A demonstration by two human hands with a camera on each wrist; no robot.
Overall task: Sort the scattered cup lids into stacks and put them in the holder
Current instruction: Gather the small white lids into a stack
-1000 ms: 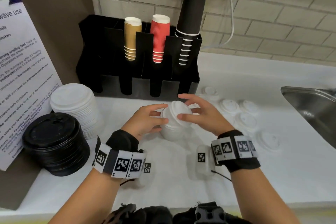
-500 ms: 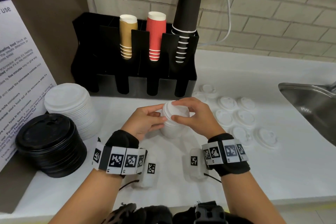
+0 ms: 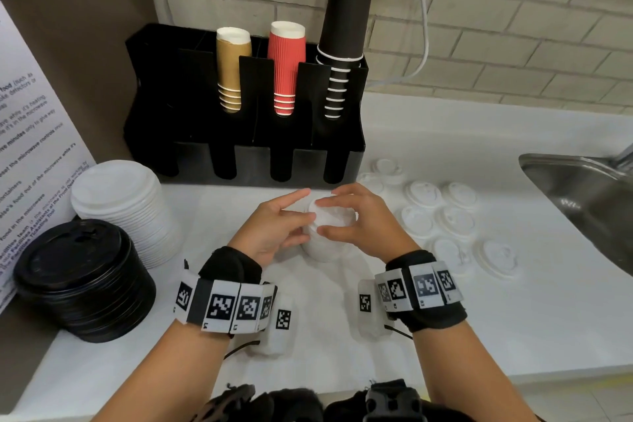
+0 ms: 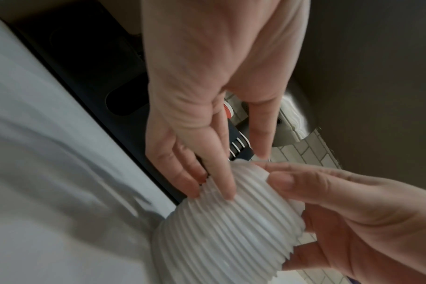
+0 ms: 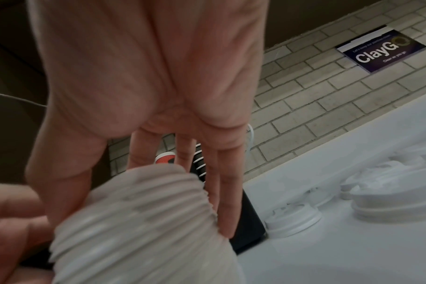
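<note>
A stack of small white lids (image 3: 330,243) stands on the white counter, straight in front of the black holder (image 3: 301,161). My left hand (image 3: 301,212) holds the stack's left side, thumb on the top rim and index finger stretched out. In the left wrist view its fingers (image 4: 221,173) lie along the ribbed side of the stack (image 4: 231,240). My right hand (image 3: 325,217) grips the top, with the thumb near and the fingers over the far side. Several loose small lids (image 3: 455,219) lie scattered to the right.
The holder carries tan, red and tall black cup stacks. A stack of large white lids (image 3: 126,202) and one of black lids (image 3: 82,281) stand at the left beside a printed notice. A steel sink (image 3: 582,195) is sunk into the counter at the right.
Both hands have stayed on the small lid stack. My left index finger has straightened, and the right fingers have shifted across the top lid. The view has moved in a little.
</note>
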